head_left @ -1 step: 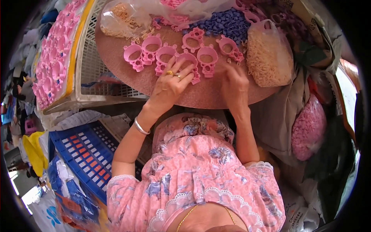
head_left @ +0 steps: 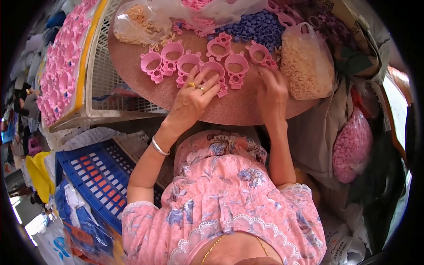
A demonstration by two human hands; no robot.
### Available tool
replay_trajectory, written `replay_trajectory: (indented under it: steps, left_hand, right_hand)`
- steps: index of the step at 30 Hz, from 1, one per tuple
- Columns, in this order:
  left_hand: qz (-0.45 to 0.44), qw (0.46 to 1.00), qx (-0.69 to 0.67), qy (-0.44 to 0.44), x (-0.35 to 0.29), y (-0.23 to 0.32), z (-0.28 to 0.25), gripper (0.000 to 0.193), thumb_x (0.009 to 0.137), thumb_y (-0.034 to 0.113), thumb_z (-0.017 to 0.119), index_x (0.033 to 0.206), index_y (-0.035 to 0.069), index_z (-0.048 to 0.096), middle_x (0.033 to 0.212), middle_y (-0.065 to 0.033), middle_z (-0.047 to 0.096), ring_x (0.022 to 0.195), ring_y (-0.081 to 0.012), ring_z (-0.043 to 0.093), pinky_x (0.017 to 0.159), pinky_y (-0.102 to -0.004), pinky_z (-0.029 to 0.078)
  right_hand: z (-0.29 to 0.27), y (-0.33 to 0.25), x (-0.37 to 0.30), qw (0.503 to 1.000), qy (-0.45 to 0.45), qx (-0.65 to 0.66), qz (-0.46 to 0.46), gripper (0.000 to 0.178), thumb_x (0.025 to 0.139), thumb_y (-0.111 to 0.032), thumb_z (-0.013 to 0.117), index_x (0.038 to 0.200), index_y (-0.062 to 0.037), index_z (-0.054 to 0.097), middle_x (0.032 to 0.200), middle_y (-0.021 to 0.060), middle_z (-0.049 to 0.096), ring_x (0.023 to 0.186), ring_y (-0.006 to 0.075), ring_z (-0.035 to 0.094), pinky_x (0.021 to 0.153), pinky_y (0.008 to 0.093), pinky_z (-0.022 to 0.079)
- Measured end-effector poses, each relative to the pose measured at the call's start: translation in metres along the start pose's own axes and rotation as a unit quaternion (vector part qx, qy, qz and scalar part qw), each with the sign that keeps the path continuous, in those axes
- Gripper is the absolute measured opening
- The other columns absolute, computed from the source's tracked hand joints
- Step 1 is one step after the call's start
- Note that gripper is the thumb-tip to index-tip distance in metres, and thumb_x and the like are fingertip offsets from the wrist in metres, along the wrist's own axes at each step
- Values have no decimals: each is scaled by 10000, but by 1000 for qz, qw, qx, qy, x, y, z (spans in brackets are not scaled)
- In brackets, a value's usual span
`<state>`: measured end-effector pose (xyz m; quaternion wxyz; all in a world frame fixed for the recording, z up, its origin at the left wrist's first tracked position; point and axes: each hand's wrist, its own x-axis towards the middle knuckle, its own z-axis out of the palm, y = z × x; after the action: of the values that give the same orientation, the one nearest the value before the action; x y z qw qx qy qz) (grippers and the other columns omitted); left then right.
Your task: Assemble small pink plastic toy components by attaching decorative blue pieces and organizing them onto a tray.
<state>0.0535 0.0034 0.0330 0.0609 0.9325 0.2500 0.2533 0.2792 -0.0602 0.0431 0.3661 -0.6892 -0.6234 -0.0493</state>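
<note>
Several pink plastic bear-shaped frames (head_left: 236,66), each with a large round opening, lie on the round table (head_left: 225,112). My left hand (head_left: 193,97) wears rings and a bracelet. Its fingers rest around one pink frame (head_left: 216,70) nearest me, hiding part of it. On the right, my right hand (head_left: 270,95) has its fingers bent and drawn together just below another pink frame (head_left: 258,53). Whatever those fingertips hold, if anything, is too small or hidden to make out.
Blue plastic pieces (head_left: 256,28) lie heaped at the table's back. A clear bag of beige pieces (head_left: 307,66) stands right, another bag (head_left: 139,22) back left. A white crate (head_left: 95,99) with a tray of pink frames (head_left: 64,66) adjoins the left. A blue basket (head_left: 97,172) sits lower left.
My right hand has moved slightly up and to the right, its fingertips now at the lower end of the right-hand pink frame. My left hand has barely shifted.
</note>
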Motion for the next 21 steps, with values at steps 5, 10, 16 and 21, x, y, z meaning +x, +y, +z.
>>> replay_trajectory:
  steps: [5,10,16,21]
  left_hand:
    - [26,999,-10,16,7,26,14,433,782,261,723,1145,36,656,1305,-112,607,1339,-325,461,1162,-517,289]
    - [38,999,26,-22,31,33,33,446,772,274,724,1146,42,647,1367,-101,558,1366,-326,421,1180,-532,232]
    - [11,996,89,-16,31,18,35,425,795,242,697,1139,-2,645,1364,-109,567,1353,-335,437,1172,-546,242]
    - [-22,998,50,-3,28,30,36,420,820,217,673,1170,-13,645,1331,-136,592,1331,-355,461,1163,-557,251]
  right_hand:
    - [19,36,25,989,19,-149,14,449,803,-97,706,1236,-71,589,1118,148,645,1065,369,574,910,463,449]
    - [29,36,38,972,-22,-223,65,403,877,-142,658,1256,-62,548,1121,205,619,1052,405,572,900,480,450]
    - [-29,-13,12,996,-46,5,82,379,876,-37,629,1234,-10,507,1015,261,595,893,438,610,760,477,502]
    - [-16,-20,-21,985,-91,41,144,498,840,-34,664,1294,-2,461,1040,291,577,920,459,599,787,499,501]
